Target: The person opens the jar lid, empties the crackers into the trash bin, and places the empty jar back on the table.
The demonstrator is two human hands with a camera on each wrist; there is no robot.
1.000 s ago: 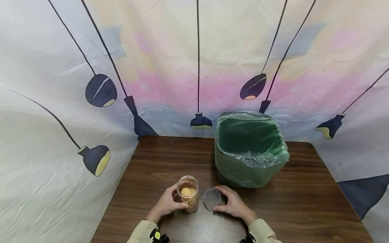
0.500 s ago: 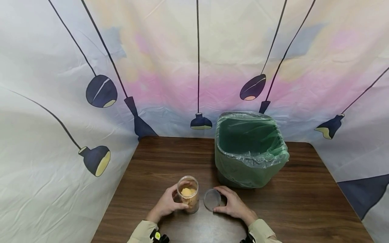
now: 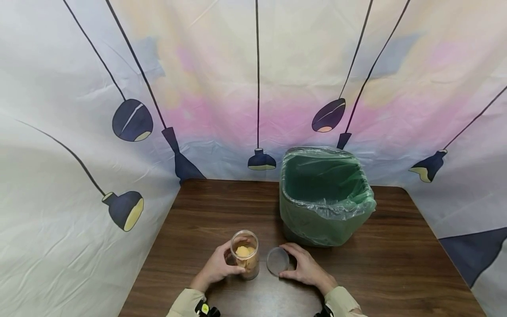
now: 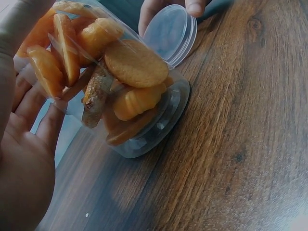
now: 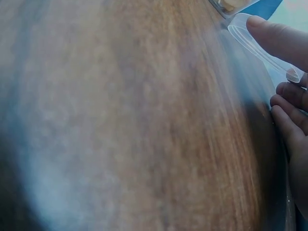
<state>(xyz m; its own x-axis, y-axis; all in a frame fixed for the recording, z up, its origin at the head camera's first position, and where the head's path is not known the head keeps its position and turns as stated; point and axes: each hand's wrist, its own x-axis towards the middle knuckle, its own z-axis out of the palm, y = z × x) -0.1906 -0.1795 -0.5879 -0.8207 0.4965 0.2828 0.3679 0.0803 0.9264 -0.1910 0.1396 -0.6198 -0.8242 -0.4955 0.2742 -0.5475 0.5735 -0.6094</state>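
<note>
Gripping the upright pastry-filled jar (image 3: 251, 267), the left hand (image 3: 217, 265) holds it just left of the lid (image 3: 277, 261) the right hand (image 3: 307, 267) pinches.

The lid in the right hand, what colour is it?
The lid is see-through, with no strong colour of its own; the left wrist view shows it best.

No text, brand, number or sign can be read in any of the three views. On the small black device (image 3: 214, 312) worn at the left wrist, a tiny yellow patch (image 3: 205, 308) can be seen, but any marks on it are too small to be made out. No lettering can be read on the clear cylindrical plastic jar (image 3: 249, 264), the round translucent plastic lid (image 3: 277, 261), the green translucent plastic bin bag (image 3: 313, 224) or the pale fabric backdrop (image 3: 222, 57) printed with dark blue lamps.
</note>
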